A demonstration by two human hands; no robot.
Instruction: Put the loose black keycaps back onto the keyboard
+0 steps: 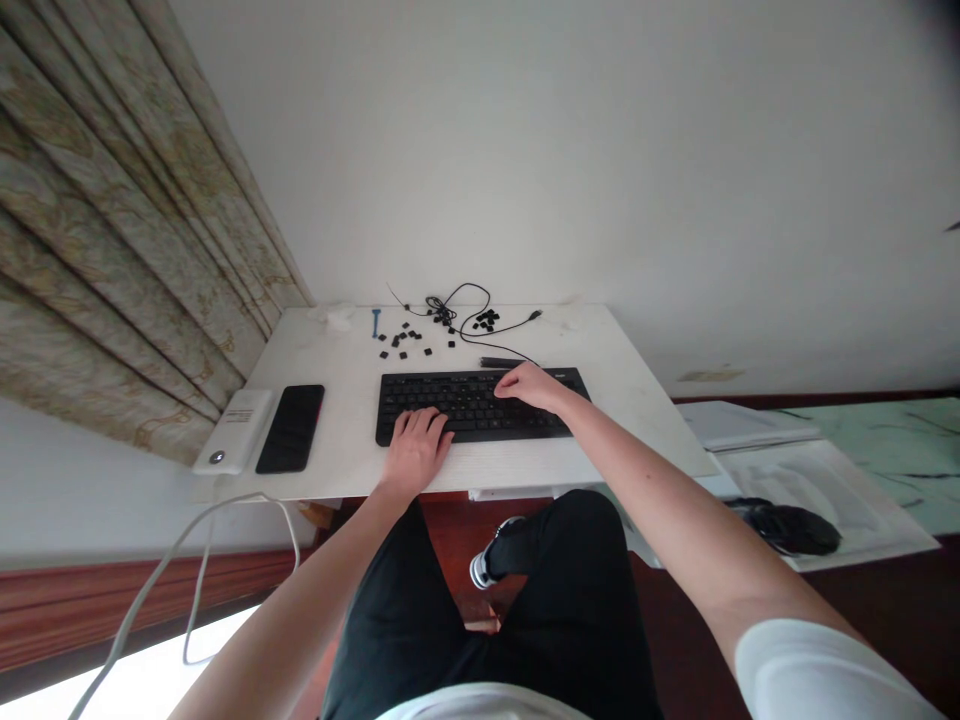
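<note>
A black keyboard (480, 425) lies on the white table (622, 385), with some key positions near its middle looking bare. Resting on its left front part is my left hand (416, 445), fingers spread over the keys. My right hand (527, 386) is above the right half, its thumb and fingertips pinched together; anything between them is too small to make out. Behind the keyboard, several loose black keycaps (403, 355) are scattered, and a small pile of keycaps (487, 320) sits further right. A coiled black cable (442, 310) lies among them.
A blue tool (376, 322) lies at the back left. Behind the keyboard is a thin black bar (499, 362). On the left are a black phone (291, 428) and a white box (236, 430). To the right, off the table, a black object (795, 528) rests on white packaging.
</note>
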